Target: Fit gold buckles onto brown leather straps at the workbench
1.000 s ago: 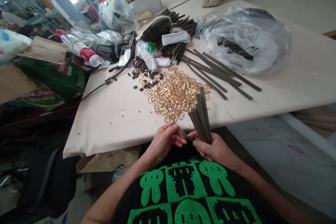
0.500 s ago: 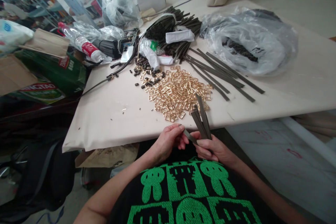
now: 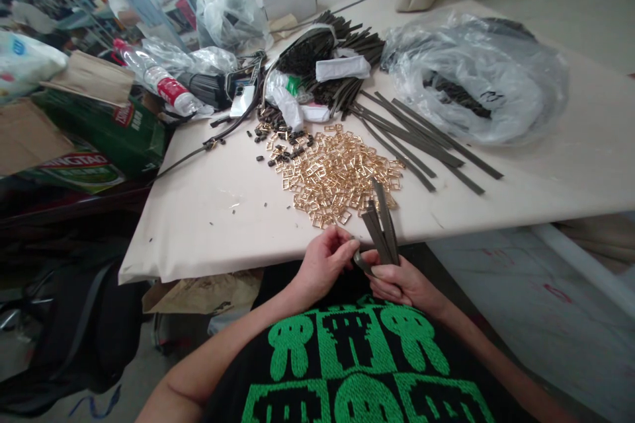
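My right hand (image 3: 403, 283) grips a bundle of dark straps (image 3: 381, 225) that stand up from the fist at the table's near edge. My left hand (image 3: 325, 263) is closed in a pinch on the end of one strap (image 3: 361, 261) that crosses between the two hands. Just beyond the hands lies a heap of gold buckles (image 3: 332, 172) on the cream table (image 3: 213, 211). Several loose dark straps (image 3: 421, 142) lie flat to the right of the heap.
A large clear plastic bag (image 3: 476, 79) lies at the back right. A pile of dark straps (image 3: 327, 59) with a white wrapper lies at the back middle. A water bottle (image 3: 159, 82), smaller bags and green cartons (image 3: 99, 139) crowd the left side.
The strap bundle has sunk lower in my right hand. My left hand has slid along the single strap towards the right hand, so less of that strap shows.
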`<state>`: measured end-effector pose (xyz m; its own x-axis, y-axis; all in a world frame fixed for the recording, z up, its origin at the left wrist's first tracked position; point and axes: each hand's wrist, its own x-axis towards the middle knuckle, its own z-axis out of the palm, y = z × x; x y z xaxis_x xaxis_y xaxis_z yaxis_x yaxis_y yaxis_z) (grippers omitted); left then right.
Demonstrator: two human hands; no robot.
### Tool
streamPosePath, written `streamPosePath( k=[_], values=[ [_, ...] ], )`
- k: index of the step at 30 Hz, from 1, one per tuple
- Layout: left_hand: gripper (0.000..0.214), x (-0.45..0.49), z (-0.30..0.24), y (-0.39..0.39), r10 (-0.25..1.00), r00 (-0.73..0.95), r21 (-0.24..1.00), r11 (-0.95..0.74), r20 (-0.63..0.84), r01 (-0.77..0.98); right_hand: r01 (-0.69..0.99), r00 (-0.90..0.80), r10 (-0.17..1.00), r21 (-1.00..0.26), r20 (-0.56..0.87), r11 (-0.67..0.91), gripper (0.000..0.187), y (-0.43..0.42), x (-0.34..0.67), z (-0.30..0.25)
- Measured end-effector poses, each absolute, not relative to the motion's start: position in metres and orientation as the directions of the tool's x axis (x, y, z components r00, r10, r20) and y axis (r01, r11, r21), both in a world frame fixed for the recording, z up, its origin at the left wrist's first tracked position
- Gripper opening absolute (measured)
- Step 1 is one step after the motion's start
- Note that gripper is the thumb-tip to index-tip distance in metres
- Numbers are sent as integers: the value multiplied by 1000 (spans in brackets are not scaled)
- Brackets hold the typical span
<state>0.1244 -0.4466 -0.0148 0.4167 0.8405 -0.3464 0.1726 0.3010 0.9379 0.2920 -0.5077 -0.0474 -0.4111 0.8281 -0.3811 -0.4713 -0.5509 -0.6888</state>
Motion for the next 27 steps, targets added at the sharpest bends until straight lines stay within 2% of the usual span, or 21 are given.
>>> streamPosePath(
  k=[1, 3, 4, 6, 8, 10, 13, 16, 20, 27],
  values=[
    [22, 122, -14, -445, 903, 353, 959, 174, -246, 225, -459, -389, 830, -697, -400, -551, 27, -508, 291, -48],
    [16, 117, -11, -443, 951, 303, 934, -51, -63, 353, -444, -360, 831, -705, -425, -553, 32, -508, 291, -47],
    [13, 115, -10, -442, 945, 326, 906, -126, -13, 404, -441, -353, 831, -707, -430, -553, 33, -508, 290, -46],
    [19, 112, -9, -444, 920, 392, 890, -173, -7, 422, -441, -349, 837, -714, -422, -544, 34, -509, 290, -45],
    [21, 111, -10, -448, 905, 417, 942, -69, -79, 328, -451, -324, 859, -733, -397, -509, 36, -510, 289, -46],
    [21, 113, -12, -452, 887, 415, 975, 141, -201, 170, -448, -257, 889, -769, -378, -456, 39, -512, 288, -47],
    [28, 115, -14, -454, 821, 436, 913, 408, -368, 1, -378, -146, 925, -844, -351, -380, 38, -515, 286, -49],
    [27, 115, -12, -452, 758, 466, 848, 529, -456, -30, -297, -93, 937, -889, -337, -350, 37, -517, 286, -47],
    [29, 115, -11, -452, 761, 459, 850, 526, -457, -24, -279, -61, 934, -893, -352, -354, 36, -517, 285, -46],
    [31, 117, -18, -454, 861, 441, 965, 258, -253, 49, -279, -38, 923, -883, -382, -377, 36, -516, 285, -49]
  ],
)
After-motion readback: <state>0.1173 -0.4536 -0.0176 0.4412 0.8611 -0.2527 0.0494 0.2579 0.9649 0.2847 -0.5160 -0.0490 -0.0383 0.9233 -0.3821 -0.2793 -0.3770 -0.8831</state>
